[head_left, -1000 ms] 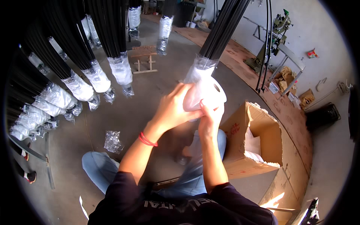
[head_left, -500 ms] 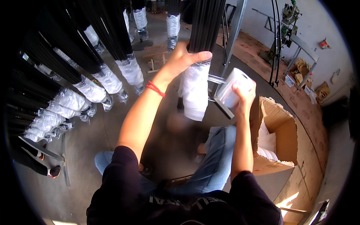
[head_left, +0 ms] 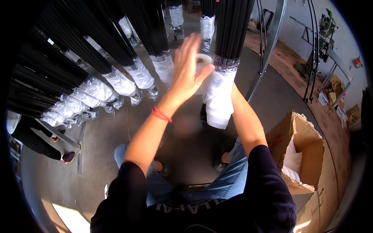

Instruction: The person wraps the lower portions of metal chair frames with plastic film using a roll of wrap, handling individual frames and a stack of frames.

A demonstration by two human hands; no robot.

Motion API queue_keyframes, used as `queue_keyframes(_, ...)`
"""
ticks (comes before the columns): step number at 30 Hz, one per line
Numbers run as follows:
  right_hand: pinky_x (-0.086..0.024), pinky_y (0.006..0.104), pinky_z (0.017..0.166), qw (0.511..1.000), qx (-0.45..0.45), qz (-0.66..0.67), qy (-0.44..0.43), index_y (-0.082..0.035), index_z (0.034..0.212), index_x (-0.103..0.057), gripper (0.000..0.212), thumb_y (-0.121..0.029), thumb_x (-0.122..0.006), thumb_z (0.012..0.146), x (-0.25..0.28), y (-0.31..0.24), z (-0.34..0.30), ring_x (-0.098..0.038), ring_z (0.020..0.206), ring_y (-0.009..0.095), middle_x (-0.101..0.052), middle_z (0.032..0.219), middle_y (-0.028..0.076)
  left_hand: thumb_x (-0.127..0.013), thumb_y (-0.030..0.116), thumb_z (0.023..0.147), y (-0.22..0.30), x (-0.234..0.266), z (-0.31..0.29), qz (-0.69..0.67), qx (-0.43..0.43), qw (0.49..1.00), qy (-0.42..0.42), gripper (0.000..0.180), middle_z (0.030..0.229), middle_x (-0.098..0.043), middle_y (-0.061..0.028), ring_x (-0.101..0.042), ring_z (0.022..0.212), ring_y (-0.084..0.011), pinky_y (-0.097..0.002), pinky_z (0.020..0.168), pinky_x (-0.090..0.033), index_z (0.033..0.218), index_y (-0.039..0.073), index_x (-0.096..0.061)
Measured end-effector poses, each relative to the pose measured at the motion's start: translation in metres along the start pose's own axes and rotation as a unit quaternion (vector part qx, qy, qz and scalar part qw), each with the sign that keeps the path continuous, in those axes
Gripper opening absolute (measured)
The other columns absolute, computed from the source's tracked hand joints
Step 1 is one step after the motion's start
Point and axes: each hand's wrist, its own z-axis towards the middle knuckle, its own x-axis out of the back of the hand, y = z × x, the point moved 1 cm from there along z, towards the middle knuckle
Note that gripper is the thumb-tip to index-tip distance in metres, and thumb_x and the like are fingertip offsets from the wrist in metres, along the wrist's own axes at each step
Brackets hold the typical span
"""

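Note:
A bundle of long black rods (head_left: pixel 233 35) hangs in front of me, its lower end wrapped in white sheet (head_left: pixel 219 108) with clear film around the top of the wrap. My left hand (head_left: pixel 186 72) is just left of the bundle, fingers stretched upward and thumb apart. Between that hand and the bundle shows a roll of clear stretch film (head_left: pixel 204 59), partly covered by the hand; whether they touch is unclear. My right forearm (head_left: pixel 250 120) reaches behind the bundle from the right, so the right hand and its fingers are hidden.
Several wrapped rod bundles (head_left: pixel 120 81) hang along the left. An open cardboard box (head_left: pixel 314 155) with white sheets (head_left: pixel 291 159) stands at the right, near a metal post (head_left: pixel 268 50). Another person's legs (head_left: pixel 42 141) show at far left; a green machine (head_left: pixel 326 29) is at back right.
My left hand has let go of the bundle and opened beside it. My right hand, which held the film roll at the right, has gone behind the bundle; the roll now shows on the left.

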Motion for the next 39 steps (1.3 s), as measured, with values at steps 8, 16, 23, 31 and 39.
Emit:
queue_keyframes(8, -0.043, 0.0296, 0.081, 0.998, 0.027, 0.06, -0.024, 0.004, 0.113, -0.046, 0.066, -0.028, -0.073, 0.063, -0.008, -0.042, -0.027, -0.056, 0.091, 0.019, -0.057, 0.101, 0.012, -0.079, 0.026, 0.063, -0.032, -0.052, -0.067, -0.384, 0.27, 0.883, 0.003, 0.075, 0.113, -0.051, -0.015, -0.049, 0.107, -0.0233, -0.0358, 0.089, -0.04, 0.117, -0.002, -0.037)
queue_keyframes(16, -0.04, 0.0302, 0.084, 0.983, 0.133, -0.128, 0.017, 0.003, 0.114, -0.047, 0.068, -0.028, -0.075, 0.06, -0.046, -0.066, -0.114, -0.054, 0.093, 0.019, -0.056, 0.102, 0.01, -0.079, 0.029, 0.062, -0.034, -0.056, -0.07, -0.331, 0.244, 0.911, 0.01, 0.075, 0.109, -0.054, -0.0123, -0.052, 0.103, -0.0221, -0.0347, 0.087, -0.042, 0.118, 0.0, -0.038)
queue_keyframes(23, -0.041, 0.0302, 0.084, 0.984, 0.127, -0.127, 0.002, 0.002, 0.113, -0.048, 0.069, -0.03, -0.076, 0.059, -0.037, -0.065, -0.103, -0.054, 0.093, 0.018, -0.058, 0.1, 0.009, -0.075, 0.042, 0.061, -0.055, -0.001, -0.091, -0.413, 0.232, 0.865, -0.166, 0.084, 0.115, -0.05, -0.0099, -0.049, 0.105, -0.0188, -0.0345, 0.09, -0.04, 0.124, 0.003, -0.035)
queue_keyframes(31, -0.037, 0.0356, 0.092, 0.897, 0.285, -0.271, 0.203, 0.007, 0.115, -0.044, 0.065, -0.039, -0.066, 0.074, -0.05, -0.028, -0.192, -0.052, 0.102, 0.023, -0.054, 0.107, 0.013, -0.08, 0.03, 0.049, 0.041, 0.018, -0.121, -0.163, 0.215, 0.944, -0.19, 0.081, 0.101, -0.053, -0.013, -0.053, 0.093, -0.0332, -0.0412, 0.084, -0.043, 0.118, 0.008, -0.044)
queue_keyframes(39, -0.037, 0.037, 0.094, 0.957, 0.218, -0.078, 0.175, 0.001, 0.126, -0.032, 0.092, -0.023, -0.079, 0.051, -0.079, -0.004, -0.216, -0.045, 0.111, 0.026, -0.046, 0.12, 0.015, -0.064, 0.052, 0.068, 0.051, 0.025, -0.105, -0.053, 0.034, 0.947, -0.316, 0.077, 0.109, -0.058, -0.014, -0.058, 0.1, -0.0261, -0.0536, 0.103, -0.018, 0.126, 0.007, -0.043)
